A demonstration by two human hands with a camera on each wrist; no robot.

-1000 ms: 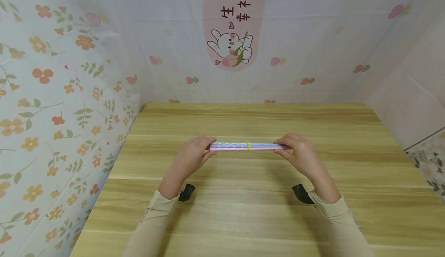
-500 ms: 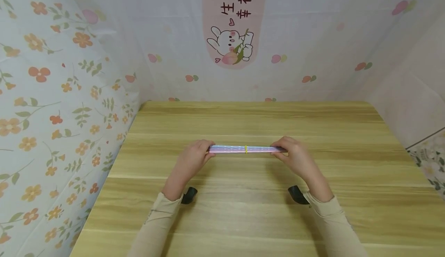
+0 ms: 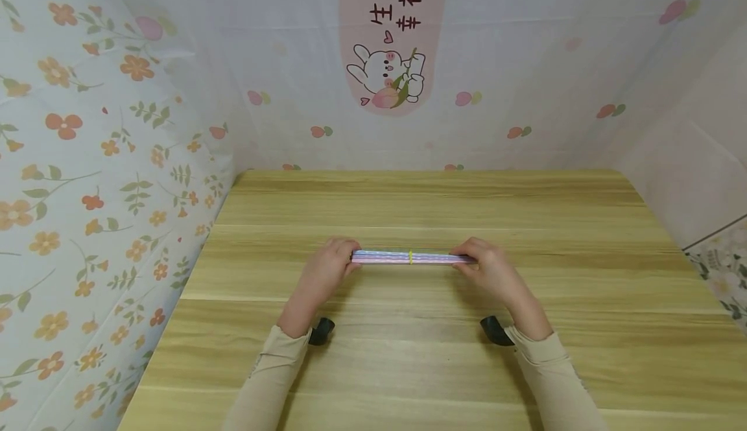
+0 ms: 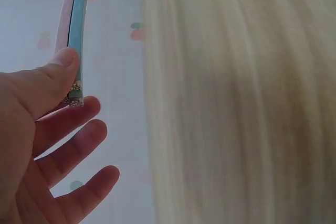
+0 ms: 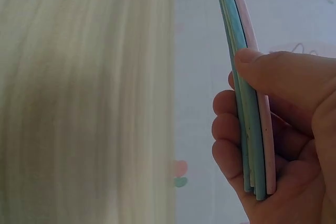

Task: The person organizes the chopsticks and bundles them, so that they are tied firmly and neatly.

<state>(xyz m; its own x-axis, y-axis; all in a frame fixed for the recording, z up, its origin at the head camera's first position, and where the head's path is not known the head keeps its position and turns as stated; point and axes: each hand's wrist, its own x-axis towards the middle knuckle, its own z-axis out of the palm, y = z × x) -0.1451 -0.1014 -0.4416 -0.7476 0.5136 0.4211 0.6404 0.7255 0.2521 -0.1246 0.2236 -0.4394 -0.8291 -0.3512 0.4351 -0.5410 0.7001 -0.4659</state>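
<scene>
A bundle of slim pastel chopsticks (image 3: pixel 382 257), blue, lilac and pink, stretches level between the two hands above the table. A yellow band (image 3: pixel 410 257) is wound round its middle. My left hand (image 3: pixel 323 270) pinches the left end between thumb and forefinger; its other fingers are spread apart. That end carries a patterned silvery trim (image 4: pixel 76 92) in the left wrist view. My right hand (image 3: pixel 495 270) grips the other end, thumb laid across the sticks (image 5: pixel 248 93) and fingers behind them. The plain blunt stick ends lie against the palm in the right wrist view.
The wood-grain table (image 3: pixel 397 366) spreads beneath both hands. A printed white cloth (image 3: pixel 280 68) hangs behind it, and a flowered cloth (image 3: pixel 99 223) runs along the left side. A black piece (image 3: pixel 321 331) sits at each wrist by the sleeve.
Both hands have lowered slightly in the head view, toward the person, with the bundle between them. The right hand and the yellow band have shifted a little left. The hold is unchanged.
</scene>
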